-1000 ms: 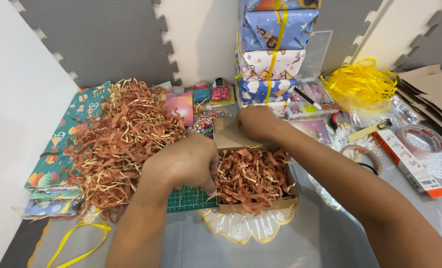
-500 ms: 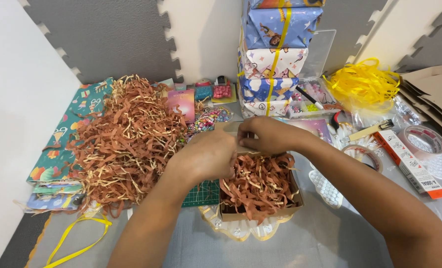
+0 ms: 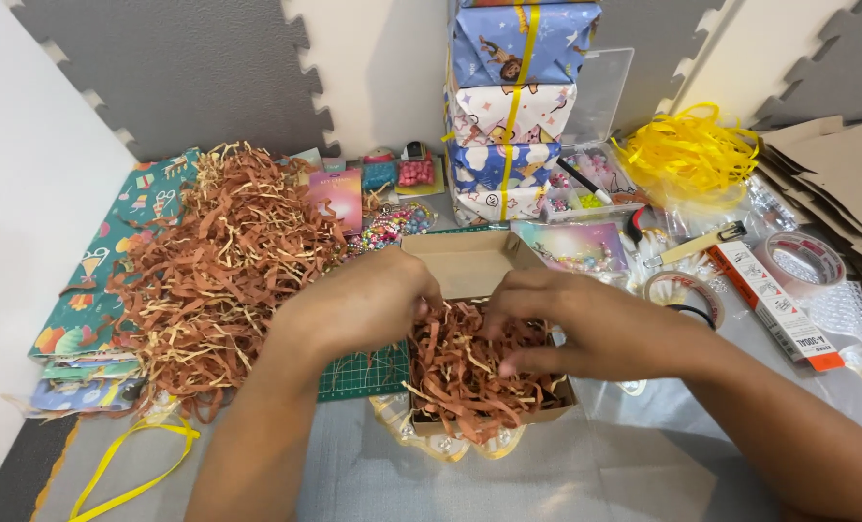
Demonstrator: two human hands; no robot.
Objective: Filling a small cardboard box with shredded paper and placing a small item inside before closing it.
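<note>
I see both hands down in the box (image 3: 469, 266), a small cardboard one, open, sitting mid-table just right of the green mat (image 3: 363, 372). Box is packed with brown paper shred (image 3: 460, 382), some strands spilling over the front edge.

Left hand (image 3: 368, 300): over the box's left rim, fingers curled down into the shred. Fingertips are buried, so I can't tell if it's pinching anything or just pressing.

Right hand (image 3: 585, 324): lying across the right half of the box, fingers loosely spread and bent, tips resting on the shred. Nothing pinched that I can see.

Hands are close together, near touching over the back of the fill.

Around it:
- big loose shred pile (image 3: 223, 261) left of the box, lying on teal wrapping paper (image 3: 112, 261)
- stack of wrapped gifts (image 3: 513, 106) with yellow ribbon bands, right behind the box
- clear organiser tray (image 3: 595, 169) with small bits, just right of the stack
- yellow ribbon bundle (image 3: 687, 150) at back right
- tape roll (image 3: 798, 261) and flat cardboard sheets (image 3: 842, 174) far right
- loose yellow ribbon strip (image 3: 136, 459) on the table at front left
- a scalloped gold-edged piece (image 3: 440, 445) pokes out under the box front; can't tell what it is.
</note>
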